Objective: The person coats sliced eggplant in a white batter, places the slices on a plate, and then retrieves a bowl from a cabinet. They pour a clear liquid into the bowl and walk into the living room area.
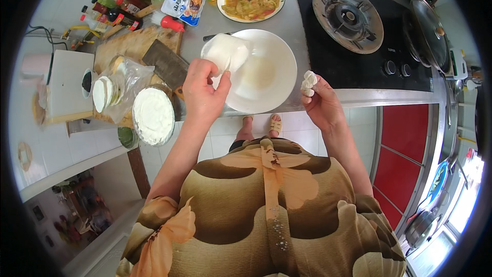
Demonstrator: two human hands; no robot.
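Observation:
My left hand (206, 89) is at the left rim of a large white bowl (282, 73), its thumb and finger pinching the edge of a soft white item (230, 50), perhaps a bag, that lies over the bowl's upper left side. A little pale liquid (258, 72) shows at the bowl's bottom. To the right of the bowl, my right hand (324, 102) holds a small lumpy piece of white dough (308, 83) in its fingertips. Left of my left hand are a bowl of white powder (154, 117) and a cleaver (165, 63) on a wooden cutting board (134, 41).
A plate of cooked vegetables (250, 0) stands behind the bowl. The gas stove (348, 17) is at the right, with a lidded pan (432, 32). Sauce bottles (125, 19), a printed food packet (183, 4) and a red-handled brush (172, 23) lie at the back left; pale discs (103, 93) sit in plastic.

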